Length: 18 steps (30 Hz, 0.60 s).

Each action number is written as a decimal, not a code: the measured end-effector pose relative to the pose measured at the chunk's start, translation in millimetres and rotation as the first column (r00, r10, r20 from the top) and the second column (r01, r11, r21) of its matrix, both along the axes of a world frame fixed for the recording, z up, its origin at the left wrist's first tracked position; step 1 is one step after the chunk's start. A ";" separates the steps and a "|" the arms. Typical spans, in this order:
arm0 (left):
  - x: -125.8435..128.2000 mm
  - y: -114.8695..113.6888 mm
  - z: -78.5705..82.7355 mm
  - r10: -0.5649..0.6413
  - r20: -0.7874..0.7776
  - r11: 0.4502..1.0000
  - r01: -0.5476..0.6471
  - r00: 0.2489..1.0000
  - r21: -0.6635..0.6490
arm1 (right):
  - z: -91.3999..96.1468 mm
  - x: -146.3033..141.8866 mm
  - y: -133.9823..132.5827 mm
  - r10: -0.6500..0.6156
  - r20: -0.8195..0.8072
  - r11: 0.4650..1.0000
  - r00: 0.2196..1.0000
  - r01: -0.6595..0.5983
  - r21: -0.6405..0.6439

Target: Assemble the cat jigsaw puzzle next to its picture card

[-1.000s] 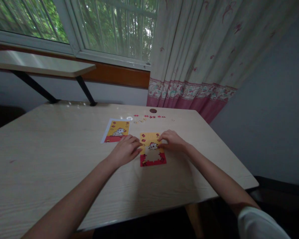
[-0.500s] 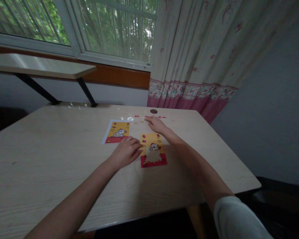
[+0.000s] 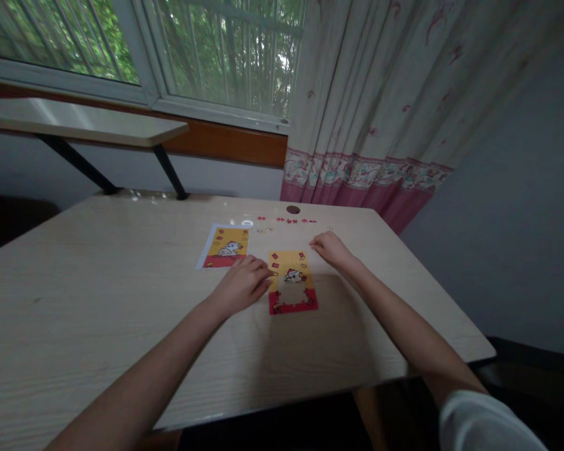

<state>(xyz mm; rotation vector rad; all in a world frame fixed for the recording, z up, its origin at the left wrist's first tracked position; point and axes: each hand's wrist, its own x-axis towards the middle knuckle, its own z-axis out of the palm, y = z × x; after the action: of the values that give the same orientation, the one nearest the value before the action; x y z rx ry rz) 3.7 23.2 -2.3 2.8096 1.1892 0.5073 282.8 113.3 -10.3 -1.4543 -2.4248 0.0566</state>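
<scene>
A jigsaw puzzle [image 3: 305,307] in yellow and red, with a white cartoon animal's head, lies on the table with a ragged gap in its lower middle. My left hand [image 3: 244,283] rests at its left edge, fingers bent but apart, fingertips touching the border. Above the table, up and right of the puzzle, is my right hand [image 3: 333,248], thumb and forefinger pinched on a small puzzle piece that is mostly hidden. Behind the left hand lies a printed picture sheet [image 3: 216,245] showing the whole animal. Loose pale pieces [image 3: 261,231] lie just right of the sheet.
Several loose red pieces [image 3: 291,220] form a row near the table's back edge, before a round cable hole [image 3: 293,210]. A small pale piece [image 3: 330,228] lies farther right. A raised shelf [image 3: 98,128] stands at the back left; a curtain [image 3: 357,166] hangs behind.
My right hand has moved right and nearer to me from the loose pale pieces, its fingers now pinched. One fewer pale piece shows there. My left hand stays at the puzzle's edge.
</scene>
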 end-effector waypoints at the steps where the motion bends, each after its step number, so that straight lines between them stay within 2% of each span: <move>1: 0.4 0.2 -0.1 -0.002 0.005 1.000 0.002 1.000 0.000 | -1.0 8.1 -6.6 0.002 -0.023 1.000 1.000 -0.002 -0.009; 5: 1.2 0.9 -0.2 0.002 0.013 1.000 -0.002 1.000 -0.009 | -1.1 23.7 -24.4 -0.055 -0.149 0.998 0.987 0.049 -0.047; 10: 0.8 1.0 -0.7 0.015 0.086 1.000 -0.015 0.996 -0.002 | 2.4 15.8 -33.8 -0.112 -0.331 0.991 0.937 0.083 -0.102; 12: 3.1 0.4 -1.2 0.009 0.183 1.000 -0.006 0.983 -0.018 | 0.8 6.3 -38.3 -0.129 -0.485 0.985 0.865 0.055 -0.163; 15: 11.2 -0.7 -2.8 0.026 0.371 0.995 0.009 0.928 -0.095 | -4.7 -14.8 -47.9 -0.174 -0.705 0.950 0.688 -0.073 -0.305; 18: 21.6 -0.9 -5.6 0.110 0.495 0.981 -0.015 0.862 -0.191 | -9.4 -38.3 -59.4 -0.230 -0.817 0.900 0.529 -0.204 -0.386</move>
<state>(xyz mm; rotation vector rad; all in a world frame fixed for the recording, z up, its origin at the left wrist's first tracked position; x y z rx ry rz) 25.3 22.3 -7.9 2.2770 1.1383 1.0070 244.5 53.9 -19.6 -1.1509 -1.5763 1.1275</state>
